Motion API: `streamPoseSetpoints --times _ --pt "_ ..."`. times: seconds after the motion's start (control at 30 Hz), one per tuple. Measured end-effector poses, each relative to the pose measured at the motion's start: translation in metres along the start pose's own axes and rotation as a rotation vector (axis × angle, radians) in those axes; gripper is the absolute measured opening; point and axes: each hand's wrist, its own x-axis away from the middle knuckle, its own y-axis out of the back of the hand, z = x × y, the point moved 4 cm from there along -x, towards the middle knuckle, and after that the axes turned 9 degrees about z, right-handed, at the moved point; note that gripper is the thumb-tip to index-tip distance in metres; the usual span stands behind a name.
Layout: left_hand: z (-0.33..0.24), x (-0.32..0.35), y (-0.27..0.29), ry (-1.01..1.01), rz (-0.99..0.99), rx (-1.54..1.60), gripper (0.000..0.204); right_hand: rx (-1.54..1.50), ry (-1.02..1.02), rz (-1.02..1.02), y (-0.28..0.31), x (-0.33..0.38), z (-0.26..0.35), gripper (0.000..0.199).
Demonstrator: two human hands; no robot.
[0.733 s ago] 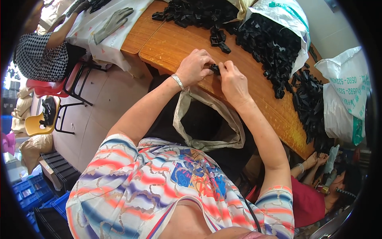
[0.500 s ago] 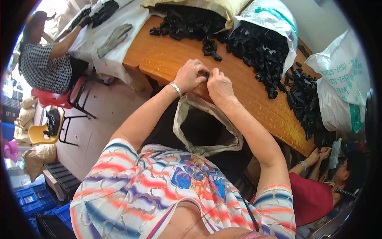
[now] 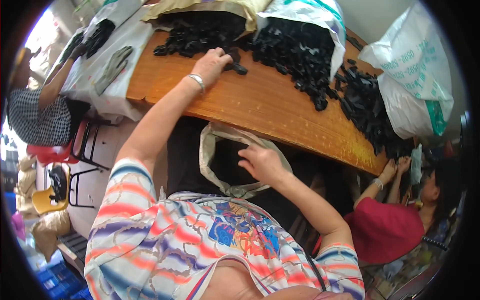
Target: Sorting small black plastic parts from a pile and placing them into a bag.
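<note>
On the wooden table, my left hand reaches to a small cluster of black plastic pieces. Its fingers bend down at the cluster's left edge; the tips are hidden, so any grip on a piece does not show. Over the mouth of a beige sack, below the table's near edge, hangs my right hand. The thumb and fingers there are apart, with nothing visible between them. The inside of the sack is dark, and its contents cannot be made out.
Black pieces spill from a tan sack and a white sack at the back. Another heap lies by a white bag on the right. A person in red works at right, another in checks at left.
My hands, together over the table edge on a small dark piece, have parted. The left went forward to the black pieces; the right came back over the sack. The view shifted.
</note>
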Motion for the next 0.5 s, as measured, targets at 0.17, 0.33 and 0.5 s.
streamPoseSetpoints --times 0.17,0.33,0.5 --pt "-0.008 -0.004 0.013 -0.104 0.139 -0.166 0.022 0.246 -0.073 -0.28 0.084 -0.024 -0.055 0.009" --pt "-0.013 -0.002 0.021 -0.062 0.289 -0.169 0.023 0.532 -0.278 -0.317 0.141 -0.044 -0.13 0.015" --pt "-0.013 0.015 0.021 0.033 0.042 0.206 0.03 0.938 -0.312 0.027 0.141 -0.081 -0.146 0.016"
